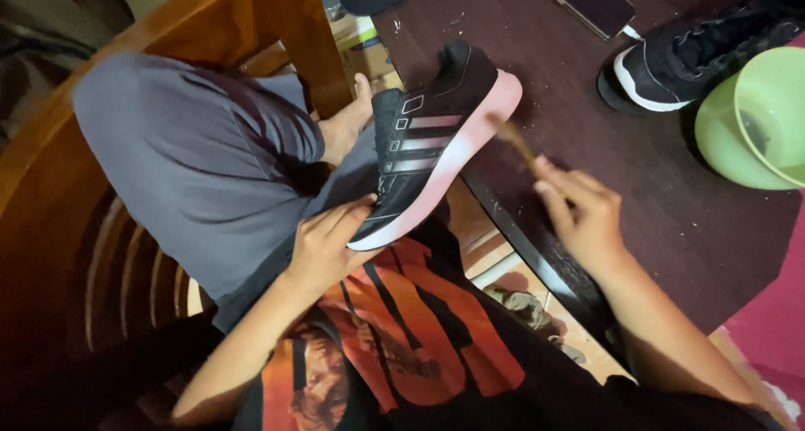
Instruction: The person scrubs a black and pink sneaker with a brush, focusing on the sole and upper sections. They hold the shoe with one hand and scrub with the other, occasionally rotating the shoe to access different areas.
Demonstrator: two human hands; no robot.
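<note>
I'm mid-scrub: my left hand (pixel 327 242) grips the shoe (pixel 436 137) at its toe, propped on the table (pixel 671 221) edge; my right hand (pixel 579 213) pinches a blurred brush (pixel 516 142) at the sole. Next needs steady strokes along the pale edge.

Our left hand (pixel 323 246) curls closed at frame centre, forearm running lower left; our right hand (pixel 581 213) is clenched, centre-right.

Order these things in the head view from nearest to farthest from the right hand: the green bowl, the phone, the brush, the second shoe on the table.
From the right hand:
1. Brush, held in it, at the pink sole.
2. Green bowl, on the table's right edge.
3. Second shoe, behind the bowl; close to the bowl's rank.
4. Phone, at the far top.
</note>
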